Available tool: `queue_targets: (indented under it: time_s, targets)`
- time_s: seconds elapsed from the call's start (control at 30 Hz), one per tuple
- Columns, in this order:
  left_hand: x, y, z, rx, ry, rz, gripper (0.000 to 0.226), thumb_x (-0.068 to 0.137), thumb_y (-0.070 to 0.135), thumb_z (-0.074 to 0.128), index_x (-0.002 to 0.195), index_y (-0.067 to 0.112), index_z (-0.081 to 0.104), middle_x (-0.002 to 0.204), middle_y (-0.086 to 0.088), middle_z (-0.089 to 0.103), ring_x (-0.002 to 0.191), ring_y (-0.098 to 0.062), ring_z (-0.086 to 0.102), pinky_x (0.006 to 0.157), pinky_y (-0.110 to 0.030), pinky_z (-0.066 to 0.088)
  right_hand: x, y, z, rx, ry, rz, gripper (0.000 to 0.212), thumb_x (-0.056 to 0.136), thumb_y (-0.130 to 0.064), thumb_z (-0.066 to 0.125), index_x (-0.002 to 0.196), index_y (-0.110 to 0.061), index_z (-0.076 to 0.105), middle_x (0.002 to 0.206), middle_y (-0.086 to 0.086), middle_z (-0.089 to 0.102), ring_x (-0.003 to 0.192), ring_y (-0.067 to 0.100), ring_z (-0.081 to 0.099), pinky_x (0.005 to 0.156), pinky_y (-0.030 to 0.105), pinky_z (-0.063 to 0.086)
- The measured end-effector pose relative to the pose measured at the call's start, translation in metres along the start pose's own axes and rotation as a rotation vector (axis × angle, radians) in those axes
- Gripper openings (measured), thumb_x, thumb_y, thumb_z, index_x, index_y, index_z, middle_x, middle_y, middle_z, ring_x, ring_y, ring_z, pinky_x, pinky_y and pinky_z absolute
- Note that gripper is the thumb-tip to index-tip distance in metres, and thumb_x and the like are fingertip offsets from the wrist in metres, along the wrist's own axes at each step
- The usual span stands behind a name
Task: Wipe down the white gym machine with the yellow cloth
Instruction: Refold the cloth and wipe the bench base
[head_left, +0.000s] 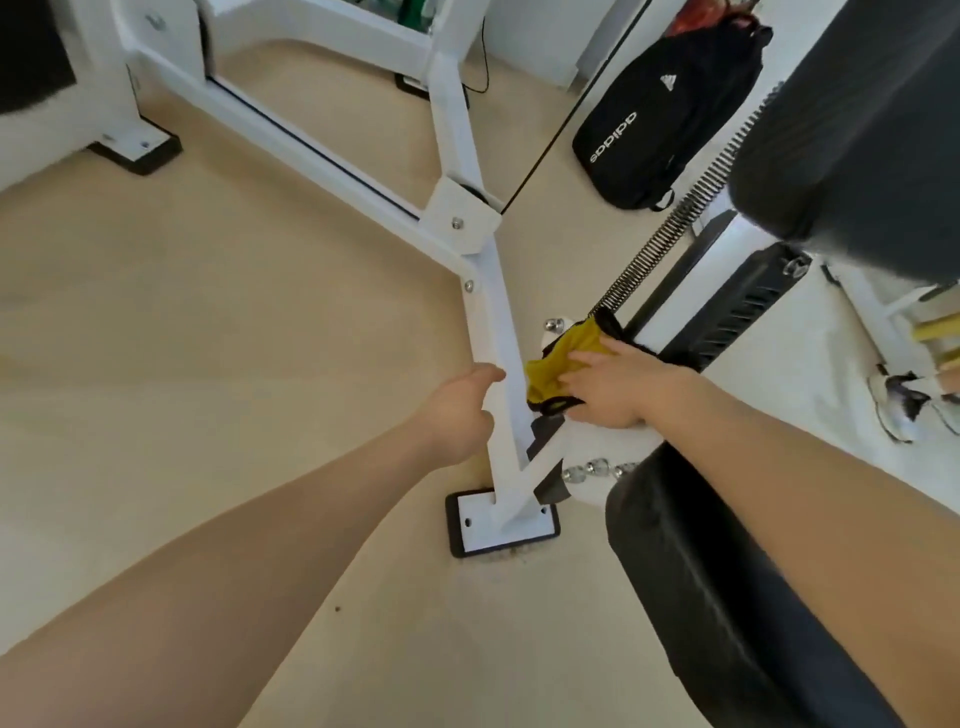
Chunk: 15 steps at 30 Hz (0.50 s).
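The right hand is pressing the yellow cloth against a white part of the white gym machine, just right of the slanted white post near the middle of the scene. The fingers are lying spread and flat over the cloth, so this grip is a pressing one rather than a clenched fist, holding the bunched cloth down. The cloth is showing a dark edge at its near and far ends, and it is sitting between the post and a black slotted panel to its right.

The left hand is curling around the left side of the same post, with the thumb on the near face; the fingers behind the post are hidden, but the grip is grasping the post. Both bare forearms are reaching in from the near edge.

The post is running down to a white foot plate on a black pad on the beige floor. Farther away, the post is meeting a bolted joint, from which white beams are running to the far left and far side. A coiled spring is rising diagonally to the right of the cloth. A black backpack is standing on the far right floor, and a dark padded seat is filling the near right.
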<state>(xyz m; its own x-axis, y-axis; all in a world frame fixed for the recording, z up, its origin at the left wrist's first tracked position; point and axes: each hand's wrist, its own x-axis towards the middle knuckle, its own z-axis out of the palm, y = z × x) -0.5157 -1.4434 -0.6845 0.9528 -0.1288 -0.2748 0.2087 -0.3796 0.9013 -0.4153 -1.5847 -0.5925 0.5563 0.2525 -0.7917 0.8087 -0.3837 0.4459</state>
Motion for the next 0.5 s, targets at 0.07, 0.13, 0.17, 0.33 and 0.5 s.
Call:
queue_targets:
  time_s: [0.07,0.13,0.17,0.33,0.5]
  targets:
    - [0.016,-0.002,0.015,-0.059,-0.027,-0.017,0.064,0.087,-0.01,0.032,0.145,0.014,0.023,0.154,0.0,0.018,0.141,-0.015,0.017,0.107,-0.018,0.015,0.008,0.014,-0.008,-0.042,-0.018,-0.045,0.051,0.101,-0.043,0.023,0.148,-0.024,0.025,0.157,-0.005,0.015,0.144,0.013,0.002,0.116,0.037,-0.005]
    - [0.023,-0.006,0.027,-0.12,-0.019,-0.057,0.065,0.087,-0.01,0.032,0.146,0.016,0.022,0.154,-0.001,0.019,0.14,-0.017,0.02,0.108,-0.022,0.02,0.005,0.017,-0.005,-0.113,-0.028,-0.088,0.05,0.101,-0.044,0.022,0.147,-0.026,0.027,0.156,-0.006,0.018,0.144,0.013,0.004,0.115,0.036,-0.006]
    - [0.023,-0.006,0.032,-0.158,-0.006,-0.083,0.066,0.087,-0.011,0.031,0.146,0.017,0.021,0.153,-0.001,0.021,0.139,-0.017,0.022,0.108,-0.024,0.023,0.0,0.013,-0.001,-0.119,-0.061,-0.101,0.048,0.1,-0.043,0.022,0.145,-0.027,0.033,0.154,-0.005,0.024,0.144,0.014,0.01,0.115,0.038,-0.005]
    - [0.029,0.009,0.032,-0.23,-0.044,0.006,0.079,0.082,-0.016,0.025,0.148,0.027,0.014,0.155,0.008,0.011,0.142,-0.009,0.009,0.099,-0.01,0.009,-0.005,0.003,0.004,0.024,-0.217,-0.13,0.037,0.094,-0.038,0.046,0.119,-0.016,0.06,0.119,0.008,0.06,0.113,0.031,0.054,0.095,0.04,0.042]
    - [0.056,0.019,0.023,-0.269,-0.078,0.025,0.079,0.082,-0.017,0.025,0.148,0.026,0.016,0.156,0.007,0.01,0.143,-0.01,0.009,0.098,-0.008,0.009,0.021,0.002,0.012,-0.302,-0.087,-0.224,0.048,0.1,-0.042,0.019,0.143,-0.027,0.036,0.152,-0.007,0.03,0.143,0.013,0.013,0.117,0.039,-0.004]
